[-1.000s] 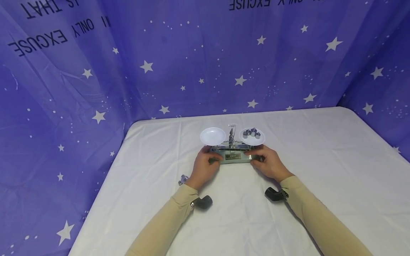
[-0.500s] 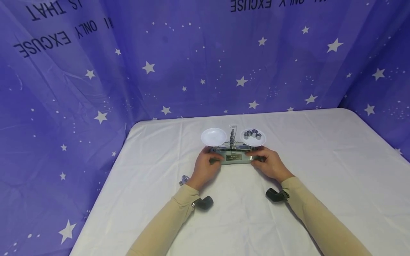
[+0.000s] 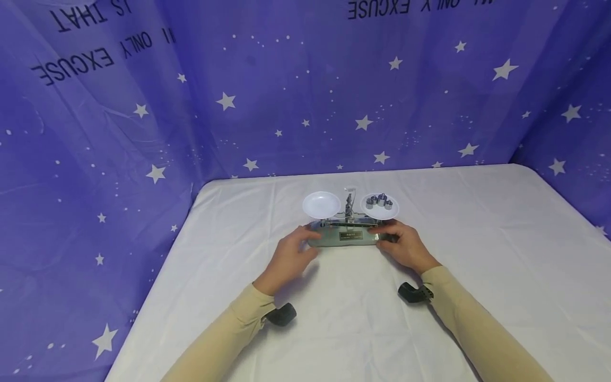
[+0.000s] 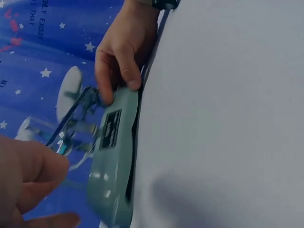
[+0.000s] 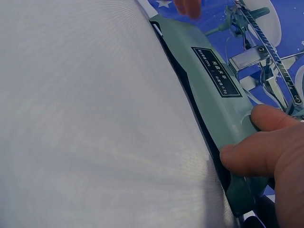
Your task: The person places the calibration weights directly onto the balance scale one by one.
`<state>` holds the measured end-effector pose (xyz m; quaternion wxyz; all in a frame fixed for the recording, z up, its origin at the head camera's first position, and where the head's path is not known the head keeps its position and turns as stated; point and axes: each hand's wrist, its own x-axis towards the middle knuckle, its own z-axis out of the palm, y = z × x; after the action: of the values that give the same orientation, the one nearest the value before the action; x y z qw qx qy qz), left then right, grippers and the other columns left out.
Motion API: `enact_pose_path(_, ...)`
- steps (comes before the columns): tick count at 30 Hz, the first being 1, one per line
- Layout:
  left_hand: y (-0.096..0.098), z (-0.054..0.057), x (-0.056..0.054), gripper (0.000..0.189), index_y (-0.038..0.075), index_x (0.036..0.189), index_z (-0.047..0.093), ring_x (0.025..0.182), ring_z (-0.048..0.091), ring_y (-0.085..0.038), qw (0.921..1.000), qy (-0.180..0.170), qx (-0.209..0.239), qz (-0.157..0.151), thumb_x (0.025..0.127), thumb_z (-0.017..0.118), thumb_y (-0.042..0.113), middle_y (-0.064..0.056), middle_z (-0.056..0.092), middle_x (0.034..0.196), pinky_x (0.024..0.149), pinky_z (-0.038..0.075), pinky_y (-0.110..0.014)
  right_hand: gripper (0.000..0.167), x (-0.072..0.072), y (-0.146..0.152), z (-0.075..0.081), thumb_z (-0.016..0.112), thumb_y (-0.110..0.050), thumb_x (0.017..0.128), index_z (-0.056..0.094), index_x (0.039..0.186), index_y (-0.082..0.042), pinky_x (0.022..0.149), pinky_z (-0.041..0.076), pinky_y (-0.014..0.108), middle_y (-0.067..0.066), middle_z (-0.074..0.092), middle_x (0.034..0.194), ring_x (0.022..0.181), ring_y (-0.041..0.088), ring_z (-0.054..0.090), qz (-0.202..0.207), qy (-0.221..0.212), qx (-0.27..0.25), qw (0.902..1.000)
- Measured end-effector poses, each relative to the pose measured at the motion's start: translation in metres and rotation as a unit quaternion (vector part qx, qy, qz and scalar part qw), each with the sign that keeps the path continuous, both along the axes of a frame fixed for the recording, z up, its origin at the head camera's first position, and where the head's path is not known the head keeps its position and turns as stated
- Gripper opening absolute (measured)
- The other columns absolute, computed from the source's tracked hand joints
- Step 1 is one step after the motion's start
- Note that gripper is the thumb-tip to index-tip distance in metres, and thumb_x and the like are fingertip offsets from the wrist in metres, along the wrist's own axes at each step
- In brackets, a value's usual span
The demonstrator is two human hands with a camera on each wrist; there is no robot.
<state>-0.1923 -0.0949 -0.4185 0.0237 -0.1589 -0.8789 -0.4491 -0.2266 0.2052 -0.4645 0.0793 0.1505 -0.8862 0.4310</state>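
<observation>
With the fingers (image 5: 273, 118) of my right hand, I am pinching one end of a green balance scale (image 3: 329, 241), the thumb pressing against the lower front of its base (image 5: 209, 99) while the forefinger is lying along the upper edge. At the opposite end, I am holding my left fingers (image 4: 50, 166) loosely spread, a wide gap parting thumb and forefinger, gripping nothing and hovering just beside the base. The scale is standing on the white-covered surface (image 3: 477, 292), directly between my two sets of fingers. Midway between them, a dark nameplate (image 3: 351, 235) printed with characters is facing me, and a graduated beam (image 3: 350, 225) is running just above it. Just beyond my left fingers, a white pan (image 3: 322, 206) is showing its bare face. Just beyond my right fingers, a second white pan (image 3: 379, 214) is carrying four metal weights (image 3: 382, 199), clustered together. Behind my fingers, at the cuffs of two beige sleeves (image 3: 477, 323), curved black pieces (image 3: 414, 293) are jutting inward over the surface. Well beyond my fingertips, a purple-blue curtain (image 3: 286, 69) patterned with white stars and upside-down lettering is hanging past the surface's far edge.
</observation>
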Motion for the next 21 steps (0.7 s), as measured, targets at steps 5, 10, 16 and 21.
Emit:
enact_pose_path(5,-0.032,0.002,0.014,0.027,0.010,0.117,0.074,0.134,0.058,-0.039,0.9994,-0.024,-0.013,0.020,0.091,0.067,0.009,-0.016,0.057,0.149,0.114,0.044,-0.055,0.031,0.001,0.004,0.002,0.073,0.005,0.081,0.078,0.109,-0.006,0.108,0.044,0.049,0.021,0.067,0.129,0.126,0.041,0.059,0.002,-0.005,0.011,0.9999)
enact_pose_path(10,-0.058,-0.004,0.022,0.027,0.010,0.117,0.074,0.143,0.050,-0.036,0.9991,-0.019,-0.017,0.033,0.091,0.067,0.009,-0.015,0.058,0.148,0.118,0.040,-0.055,0.032,0.001,0.008,0.003,0.073,0.006,0.081,0.079,0.109,-0.007,0.108,0.042,0.040,0.020,0.068,0.128,0.126,0.039,0.059,-0.004,-0.008,0.010,0.9999)
enact_pose_path(16,-0.080,-0.016,0.022,0.024,0.009,0.113,0.076,0.140,0.053,-0.036,0.9985,0.026,0.008,0.048,0.091,0.069,0.007,-0.015,0.063,0.142,0.117,0.041,-0.055,0.031,0.001,0.006,0.002,0.072,0.005,0.081,0.079,0.109,-0.007,0.106,0.040,0.025,0.019,0.068,0.129,0.128,0.039,0.059,0.001,-0.015,-0.003,0.9999)
enact_pose_path(21,-0.094,-0.026,0.019,0.024,0.008,0.113,0.078,0.144,0.045,-0.044,0.9987,0.050,0.000,-0.010,0.090,0.071,0.009,-0.019,0.060,0.145,0.118,0.035,-0.062,0.032,0.000,0.001,-0.001,0.073,0.005,0.081,0.079,0.109,-0.008,0.103,0.039,0.018,0.018,0.069,0.127,0.126,0.037,0.060,0.002,-0.014,-0.009,0.9999)
